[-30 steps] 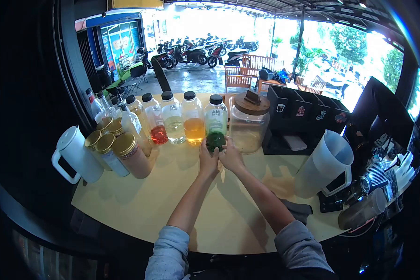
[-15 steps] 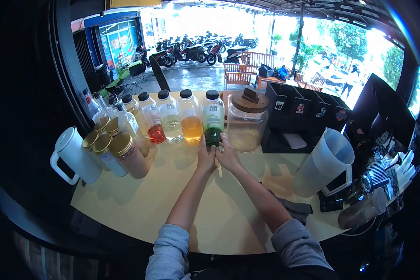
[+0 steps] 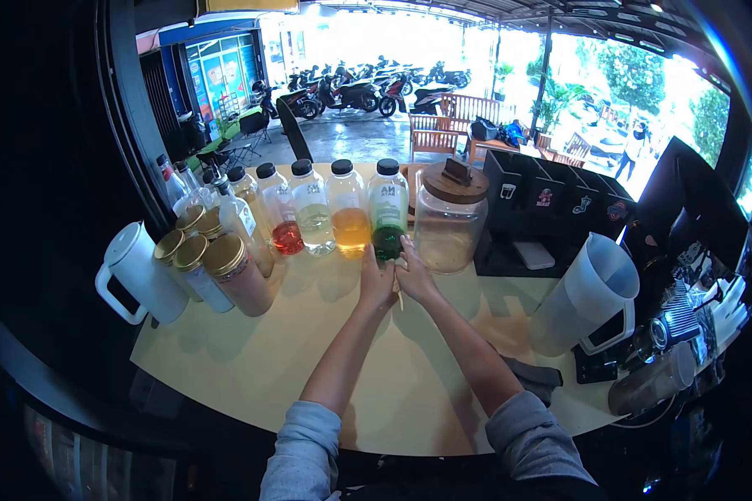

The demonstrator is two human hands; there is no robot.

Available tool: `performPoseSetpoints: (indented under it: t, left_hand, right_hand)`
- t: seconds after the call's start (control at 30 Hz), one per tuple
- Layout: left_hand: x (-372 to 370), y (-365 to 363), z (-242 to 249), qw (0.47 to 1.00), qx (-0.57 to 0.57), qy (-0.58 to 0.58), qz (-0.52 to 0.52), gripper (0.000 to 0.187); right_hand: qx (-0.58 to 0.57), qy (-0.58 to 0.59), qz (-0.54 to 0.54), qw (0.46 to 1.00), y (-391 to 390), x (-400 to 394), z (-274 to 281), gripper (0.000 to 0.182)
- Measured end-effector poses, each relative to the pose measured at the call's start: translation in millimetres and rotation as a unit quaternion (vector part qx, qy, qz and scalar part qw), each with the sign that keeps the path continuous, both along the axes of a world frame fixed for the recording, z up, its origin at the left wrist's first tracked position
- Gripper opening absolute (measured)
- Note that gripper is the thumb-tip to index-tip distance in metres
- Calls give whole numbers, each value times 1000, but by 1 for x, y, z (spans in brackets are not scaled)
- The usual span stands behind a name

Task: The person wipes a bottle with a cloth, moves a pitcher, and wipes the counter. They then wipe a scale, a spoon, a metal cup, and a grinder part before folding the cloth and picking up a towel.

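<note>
Green at the base, clear higher up: cupping low about a black-capped bottle [image 3: 388, 199] from the near side, curving left grip [image 3: 378, 278] in at its lower left edge and right grip [image 3: 414, 275] at its lower right edge. Leaving label and cap uncovered, well above the fingertips. Spacing the two grips narrowly, about the base, and nearly meeting in front of it; not being able to tell whether clasping firmly or only touching lightly. Seeing the bottle standing upright in a row along the far side of the pale surface [image 3: 309, 367], with its foot partly hidden behind the hands. Having an orange-filled bottle [image 3: 352, 227] just beside it on the left, then a pale-filled bottle [image 3: 316, 227] and a red-filled bottle [image 3: 287, 237]; having a glass jar [image 3: 444, 238] with a wooden lid just to its right. Stretching both forearms forward over the surface, wearing rolled sleeves [image 3: 305, 442]. Having gold-lidded jars [image 3: 244, 280] well apart on the left, and a translucent pitcher [image 3: 581, 292] well apart on the right.
</note>
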State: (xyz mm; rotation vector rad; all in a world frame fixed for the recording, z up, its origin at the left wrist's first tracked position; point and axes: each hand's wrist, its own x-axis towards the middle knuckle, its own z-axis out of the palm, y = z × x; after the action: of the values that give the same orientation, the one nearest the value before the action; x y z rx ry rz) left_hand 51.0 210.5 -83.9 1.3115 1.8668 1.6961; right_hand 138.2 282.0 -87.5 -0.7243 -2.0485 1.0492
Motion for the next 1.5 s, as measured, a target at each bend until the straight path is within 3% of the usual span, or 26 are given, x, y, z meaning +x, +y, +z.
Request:
performPoseSetpoints:
  t: [0.17,0.23,0.27,0.33,0.43,0.97,1.03,1.17,1.23,1.27,1.3,1.37,1.43,1.5]
  left_hand:
    - [-12,12,-20,998,12,-53,-32,62]
    - [-8,4,-12,978,26,-198,-61,65]
    - [-9,0,-8,978,26,-198,-60,65]
    - [-22,-3,-13,994,-26,-73,81,69]
    - [-27,-2,-20,994,10,-88,60,74]
    - [-19,-18,-2,998,-42,-17,44,73]
    - [-21,-25,-3,998,-47,40,14,69]
    - [-10,-47,6,987,1,154,-35,58]
    - [7,-69,35,970,-53,195,-132,45]
    - [18,-76,45,962,-75,221,-143,40]
    - [28,-83,53,961,-76,218,-154,40]
    - [44,-91,62,932,-98,257,-238,40]
    - [65,-91,59,917,-89,249,-300,40]
    - [89,-88,55,896,-75,245,-363,40]
  right_hand:
    - [-5,0,-4,1000,5,-6,-8,71]
    - [-18,0,-6,1000,4,-7,-7,72]
    - [-17,0,-5,1000,4,-7,-7,72]
    - [-18,18,2,1000,7,-9,-10,74]
    - [-30,17,5,999,0,-5,-5,76]
    - [-54,25,-6,998,-12,0,7,77]
    - [-27,-23,-9,999,-20,8,13,74]
    - [-76,21,33,996,-53,52,37,66]
    - [-80,34,76,993,-70,85,45,58]
    - [-111,33,51,992,-75,103,44,39]
    - [-115,32,40,992,-77,122,39,39]
    - [-50,8,10,999,-80,163,34,22]
    - [-30,-36,-97,994,-110,207,63,19]
    - [-31,-85,-132,987,-130,247,74,21]
